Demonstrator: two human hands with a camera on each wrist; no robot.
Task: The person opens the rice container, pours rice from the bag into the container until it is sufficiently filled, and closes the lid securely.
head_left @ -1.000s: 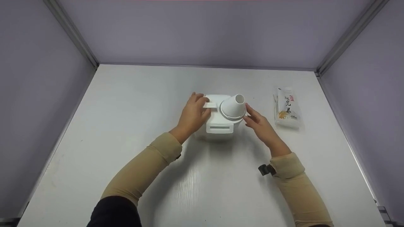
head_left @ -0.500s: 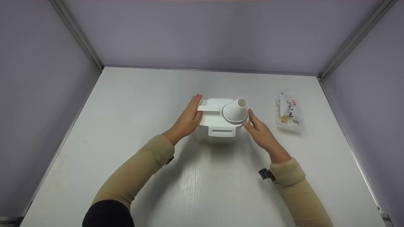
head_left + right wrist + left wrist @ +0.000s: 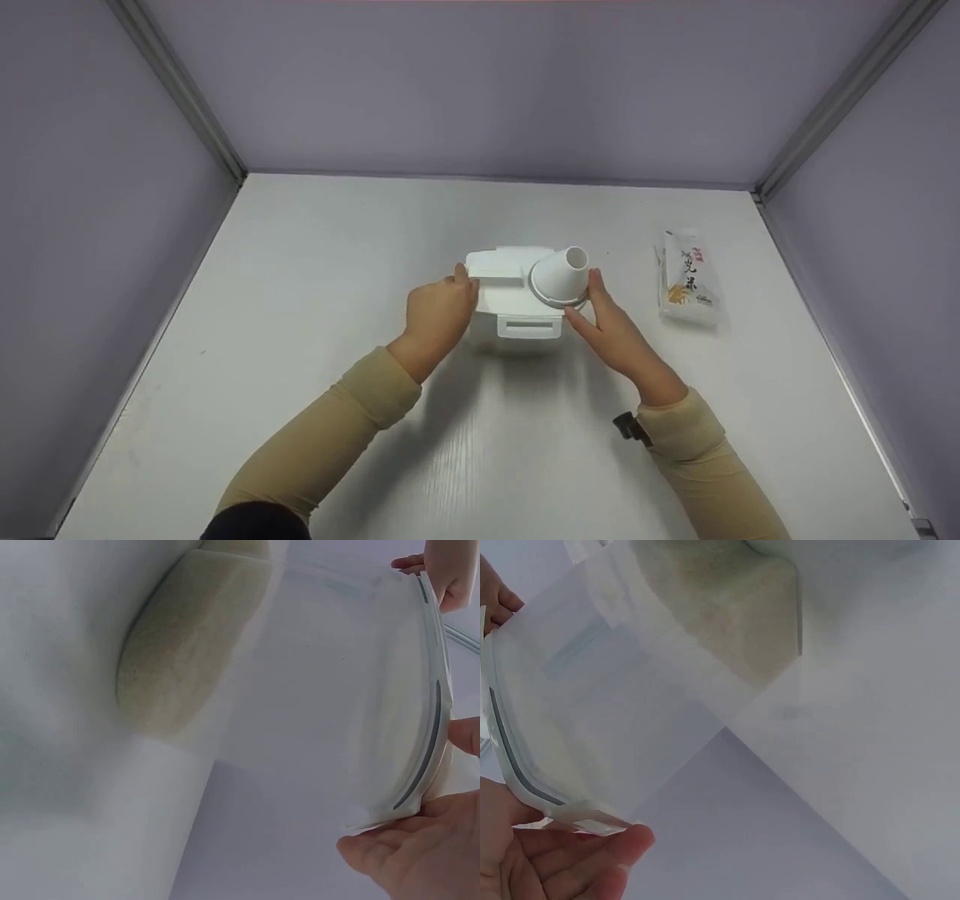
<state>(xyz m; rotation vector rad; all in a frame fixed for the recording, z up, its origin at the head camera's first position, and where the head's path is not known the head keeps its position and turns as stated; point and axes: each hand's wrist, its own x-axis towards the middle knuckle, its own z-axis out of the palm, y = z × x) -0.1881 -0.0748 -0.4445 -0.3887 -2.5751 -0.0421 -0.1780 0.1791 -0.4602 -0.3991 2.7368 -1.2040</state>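
Note:
A clear plastic storage container [image 3: 652, 697] with a white lid [image 3: 495, 300] stands on the table. Pale grain [image 3: 184, 652], which looks like rice, fills its lower part. The lid carries a white cone-shaped spout [image 3: 561, 276], a raised handle [image 3: 496, 276] and a front latch [image 3: 529, 327]. My left hand [image 3: 441, 311] grips the lid's left edge; in the left wrist view its fingers curl under a side latch [image 3: 596, 819]. At the right edge my right hand [image 3: 619, 337] holds the lid between thumb and fingers, beside the spout. Some fingertips are hidden.
Right of the container lies a transparent printed packet [image 3: 688, 277], apart from the right hand. The white table [image 3: 337, 247] meets grey-lilac panels [image 3: 487, 90] at the back and sides.
My left hand has gone from fingers stretched along the lid's left side to a curled grip on its edge. The right thumb has slid nearer the front. The whole view has shifted slightly.

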